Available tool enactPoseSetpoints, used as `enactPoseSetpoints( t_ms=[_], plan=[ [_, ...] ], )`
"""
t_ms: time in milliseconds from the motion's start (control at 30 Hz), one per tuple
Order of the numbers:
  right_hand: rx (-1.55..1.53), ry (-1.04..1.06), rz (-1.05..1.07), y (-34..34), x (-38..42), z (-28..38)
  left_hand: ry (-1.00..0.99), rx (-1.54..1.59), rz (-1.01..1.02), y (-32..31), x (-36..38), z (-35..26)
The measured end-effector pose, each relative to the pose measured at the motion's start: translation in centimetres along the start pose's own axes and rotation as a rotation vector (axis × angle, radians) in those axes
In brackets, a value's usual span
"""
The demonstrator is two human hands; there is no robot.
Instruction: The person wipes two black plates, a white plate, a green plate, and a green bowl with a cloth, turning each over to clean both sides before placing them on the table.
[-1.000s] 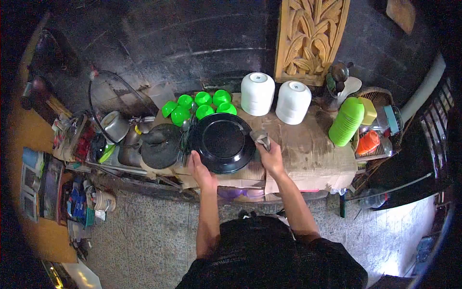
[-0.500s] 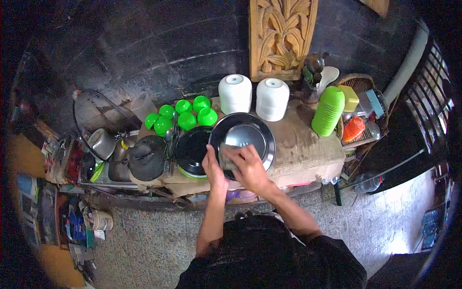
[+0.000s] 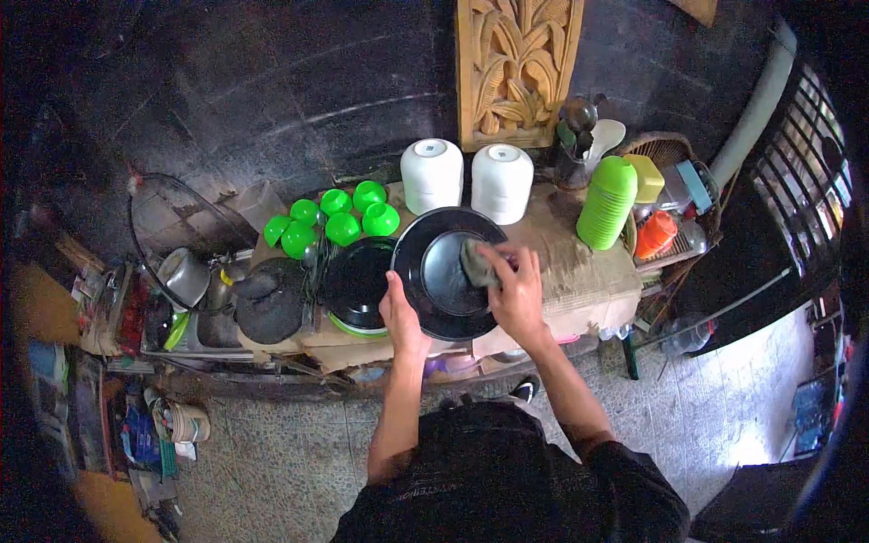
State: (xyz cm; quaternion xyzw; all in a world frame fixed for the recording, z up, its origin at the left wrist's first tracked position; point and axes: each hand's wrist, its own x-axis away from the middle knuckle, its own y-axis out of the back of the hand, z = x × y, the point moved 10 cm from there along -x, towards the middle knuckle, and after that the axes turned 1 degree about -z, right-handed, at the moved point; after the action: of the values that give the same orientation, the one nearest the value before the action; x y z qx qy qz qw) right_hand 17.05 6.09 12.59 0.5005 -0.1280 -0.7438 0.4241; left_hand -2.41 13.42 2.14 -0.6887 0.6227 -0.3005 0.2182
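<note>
- While the left hand (image 3: 404,324) grasps the black plate (image 3: 441,282) by its left rim, the right hand (image 3: 518,294) clutches a bunched grey cloth (image 3: 476,263) against the plate's face.
- The plate is held over the cardboard-covered counter (image 3: 593,288), just right of a plate stack (image 3: 353,285).
- Green cups (image 3: 343,229) sit behind that stack, white bowls (image 3: 433,181) behind the held plate.

I count 2 hands, my left hand (image 3: 404,324) and right hand (image 3: 520,294), at 1 black plate (image 3: 444,282) and 1 cloth (image 3: 475,264). Left, 7 green cups (image 3: 343,229) and 1 plate pile (image 3: 356,276); far, 2 white stacks (image 3: 432,181) and 1 carved panel (image 3: 519,77); right, 1 lime-green stack (image 3: 606,204).
</note>
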Motion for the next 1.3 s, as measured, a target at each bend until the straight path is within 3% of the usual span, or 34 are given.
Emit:
enactPoseSetpoints(
  t_ms=[200, 300, 467, 567, 667, 733, 867, 1000, 1067, 1200, 1267, 1300],
  plan=[
    [-0.025, 0.059, -0.032, -1.1, -0.2, 3.1, 0.012, -0.091, -0.06, -0.3, 1.0, 0.4],
    [-0.154, 0.215, 0.173, -2.8, 2.1, 6.1, -0.07, -0.148, -0.068, 0.7, 0.1, -0.8],
    [-0.229, 0.203, 0.273, -2.5, 4.4, 4.2, -0.032, -0.075, -0.139, 2.9, -0.7, -1.6],
    [-0.054, 0.056, 0.093, -0.7, 2.2, 0.7, -0.025, -0.082, -0.111, 2.4, -0.4, -1.8],
    [-0.124, -0.027, -0.066, 0.1, -0.3, -0.5, -0.064, -0.155, -0.067, 1.6, 0.1, -1.1],
    [-0.152, -0.029, -0.103, 0.6, -1.2, 1.4, 0.012, -0.202, 0.023, 0.5, 0.9, 0.7],
    [-0.17, 0.215, 0.0, -1.8, 0.4, 6.8, -0.062, -0.29, 0.045, 0.9, 0.6, 2.5],
    [-0.229, 0.239, 0.175, -2.6, 3.4, 7.7, 0.023, -0.104, 0.088, 2.1, -0.6, 1.9],
    [-0.274, 0.256, 0.234, -2.5, 4.8, 6.5, -0.002, -0.01, -0.157, 2.7, -0.6, -0.3],
    [-0.227, 0.265, 0.134, -1.9, 5.8, 2.6, -0.015, 0.097, -0.13, 2.4, -0.6, -2.1],
    [-0.18, 0.096, -0.094, -0.2, 4.6, -0.7, -0.014, 0.05, -0.107, 2.4, -0.7, -1.9],
    [-0.179, 0.095, -0.094, -0.2, 3.7, -0.9, -0.013, 0.003, -0.081, 2.1, -0.6, -1.7]
  ],
)
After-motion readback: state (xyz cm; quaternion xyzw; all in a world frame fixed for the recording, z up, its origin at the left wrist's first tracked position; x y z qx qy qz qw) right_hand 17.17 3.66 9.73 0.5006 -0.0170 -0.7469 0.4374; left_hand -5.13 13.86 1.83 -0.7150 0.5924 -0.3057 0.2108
